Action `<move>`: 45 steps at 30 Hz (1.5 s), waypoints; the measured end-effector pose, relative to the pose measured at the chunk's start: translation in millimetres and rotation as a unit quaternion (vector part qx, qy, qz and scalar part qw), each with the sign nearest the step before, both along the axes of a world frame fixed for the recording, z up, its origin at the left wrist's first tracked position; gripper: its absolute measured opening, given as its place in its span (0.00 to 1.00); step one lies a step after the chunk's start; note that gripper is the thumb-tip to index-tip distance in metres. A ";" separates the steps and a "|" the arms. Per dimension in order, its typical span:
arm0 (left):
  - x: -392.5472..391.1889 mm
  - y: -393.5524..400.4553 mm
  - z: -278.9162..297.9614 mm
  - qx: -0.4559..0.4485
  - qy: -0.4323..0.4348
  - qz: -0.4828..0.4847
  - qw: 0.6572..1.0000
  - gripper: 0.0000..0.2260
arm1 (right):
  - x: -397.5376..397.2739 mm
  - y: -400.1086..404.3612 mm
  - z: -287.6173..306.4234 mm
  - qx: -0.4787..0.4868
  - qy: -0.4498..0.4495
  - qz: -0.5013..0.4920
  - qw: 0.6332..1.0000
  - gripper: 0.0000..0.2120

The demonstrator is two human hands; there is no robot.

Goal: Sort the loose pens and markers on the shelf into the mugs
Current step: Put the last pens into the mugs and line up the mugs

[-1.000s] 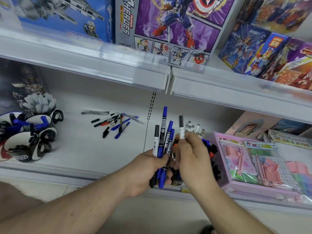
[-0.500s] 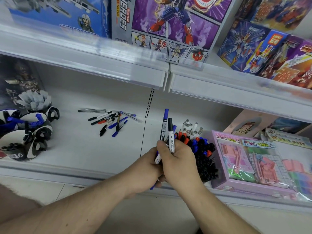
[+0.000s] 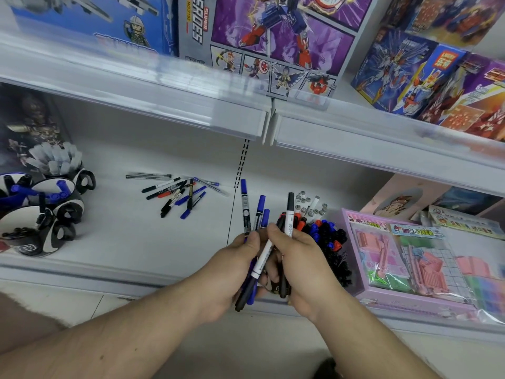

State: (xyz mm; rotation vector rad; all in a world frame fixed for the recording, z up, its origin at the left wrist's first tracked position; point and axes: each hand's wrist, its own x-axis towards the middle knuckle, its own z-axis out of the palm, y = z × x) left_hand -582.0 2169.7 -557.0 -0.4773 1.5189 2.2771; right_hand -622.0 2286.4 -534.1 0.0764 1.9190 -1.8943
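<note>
Right hand raised black marker | left hand grips markers

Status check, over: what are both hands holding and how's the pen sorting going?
Left hand grips blue-capped markers. Right hand pinches white black-capped marker. Loose pen pile unsorted on white shelf; black-and-white mugs far left. Nothing blocking.

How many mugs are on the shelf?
3 mugs show clearly at the left: back, middle, front. A fourth rim may sit at the edge, partly cut off.
</note>
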 end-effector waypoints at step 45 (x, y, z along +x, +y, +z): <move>-20.3 5.2 8.2 -0.067 0.078 0.112 0.988 0.07 | -8.1 20.3 -0.7 0.042 -0.214 0.218 0.951 0.04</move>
